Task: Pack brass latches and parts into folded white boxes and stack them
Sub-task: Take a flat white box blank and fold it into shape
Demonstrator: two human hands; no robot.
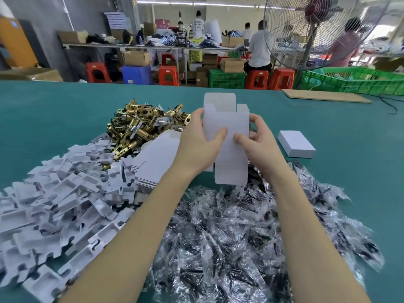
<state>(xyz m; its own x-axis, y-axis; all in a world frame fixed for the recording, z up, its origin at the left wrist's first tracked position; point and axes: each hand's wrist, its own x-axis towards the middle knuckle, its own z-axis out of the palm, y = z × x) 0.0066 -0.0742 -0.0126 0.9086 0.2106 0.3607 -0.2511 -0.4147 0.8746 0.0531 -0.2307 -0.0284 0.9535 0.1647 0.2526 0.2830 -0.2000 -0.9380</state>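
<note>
An unfolded white box (227,123), its flaps open at top and bottom, is held above the table between both hands. My left hand (197,142) grips its left edge, thumb across the front panel. My right hand (256,143) grips the right edge the same way. Behind and to the left lies a heap of brass latches (140,125). A stack of flat white box blanks (156,158) sits just left of my left wrist. One closed white box (296,143) rests on the table to the right.
A pile of white cardboard inserts (56,200) fills the near left. Clear bags of dark small parts (240,237) spread under my forearms. The green table (54,110) runs back to a brown board (325,96), a standing fan (312,31), green crates and seated people.
</note>
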